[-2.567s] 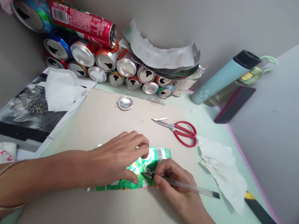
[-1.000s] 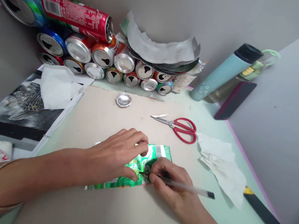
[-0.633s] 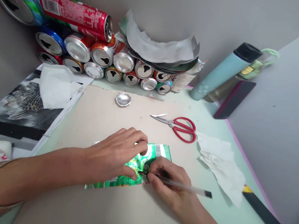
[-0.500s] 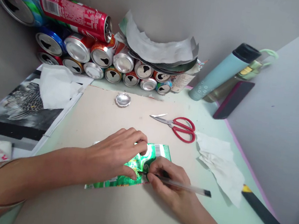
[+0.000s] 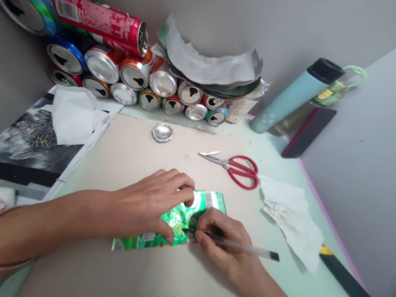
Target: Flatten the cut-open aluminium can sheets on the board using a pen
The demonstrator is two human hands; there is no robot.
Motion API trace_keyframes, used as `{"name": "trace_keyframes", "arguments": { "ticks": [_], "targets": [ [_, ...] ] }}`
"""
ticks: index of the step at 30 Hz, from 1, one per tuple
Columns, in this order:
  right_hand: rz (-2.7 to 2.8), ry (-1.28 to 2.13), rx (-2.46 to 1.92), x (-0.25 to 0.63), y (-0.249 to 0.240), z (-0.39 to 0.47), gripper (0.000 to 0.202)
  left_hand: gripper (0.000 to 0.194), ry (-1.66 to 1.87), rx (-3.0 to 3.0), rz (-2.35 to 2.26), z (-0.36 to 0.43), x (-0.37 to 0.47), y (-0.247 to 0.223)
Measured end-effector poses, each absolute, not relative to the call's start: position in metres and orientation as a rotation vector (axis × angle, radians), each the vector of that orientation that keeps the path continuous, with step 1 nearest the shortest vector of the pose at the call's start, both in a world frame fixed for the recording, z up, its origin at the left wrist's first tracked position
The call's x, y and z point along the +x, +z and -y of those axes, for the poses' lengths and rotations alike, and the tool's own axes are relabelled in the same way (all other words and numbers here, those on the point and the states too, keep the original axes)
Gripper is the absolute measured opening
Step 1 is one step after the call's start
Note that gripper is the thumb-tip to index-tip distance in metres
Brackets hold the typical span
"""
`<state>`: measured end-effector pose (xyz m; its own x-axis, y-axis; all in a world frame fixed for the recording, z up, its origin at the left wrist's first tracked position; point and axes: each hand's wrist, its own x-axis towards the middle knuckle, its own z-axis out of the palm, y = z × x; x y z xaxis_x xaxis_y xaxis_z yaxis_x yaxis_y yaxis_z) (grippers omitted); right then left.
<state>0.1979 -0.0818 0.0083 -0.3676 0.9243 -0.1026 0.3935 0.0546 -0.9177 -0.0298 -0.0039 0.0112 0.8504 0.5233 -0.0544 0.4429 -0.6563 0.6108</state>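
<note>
A flat green metallic sheet (image 5: 208,203) with a barcode lies on the beige board (image 5: 127,154). My left hand (image 5: 157,204) rests on its left part, thumb and fingers apart, pressing it down. A clear pen (image 5: 246,247) with a dark cap end is pinched in my right hand (image 5: 226,240), its tip touching the sheet between my two hands. Behind them lie red-handled scissors (image 5: 242,171), blades partly apart, and a cut-off can bottom (image 5: 162,133).
Stacked cans (image 5: 131,71) line the wall, with curved metal sheets (image 5: 212,67) on top. A blue bottle (image 5: 292,100) leans at the back right. Crumpled tissue (image 5: 295,215) and a yellow-black cutter (image 5: 351,283) lie right; a bird picture (image 5: 31,136) lies left.
My left thumb has drawn back a little to the left, showing more of the sheet. My right hand and the pen have hardly moved.
</note>
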Motion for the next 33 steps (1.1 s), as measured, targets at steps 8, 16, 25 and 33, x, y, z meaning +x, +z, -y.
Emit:
{"name": "trace_keyframes", "arguments": {
  "ticks": [8,16,25,33],
  "targets": [
    [1.813,1.311,-1.314,0.1993,0.0079,0.0826,0.015,0.058,0.232,2.411,-0.676,0.0018,-0.0300,0.0084],
    [1.820,1.302,-1.315,0.1987,0.0089,0.0815,0.016,0.057,0.227,2.404,-0.682,0.0024,-0.0300,0.0106],
    [1.833,1.290,-1.304,0.1979,0.0092,0.0825,0.014,0.059,0.239,2.420,-0.663,0.0027,-0.0302,0.0074],
    [1.835,1.278,-1.306,0.1979,0.0096,0.0820,0.014,0.060,0.220,2.404,-0.669,0.0037,-0.0318,0.0101]
  ]
}}
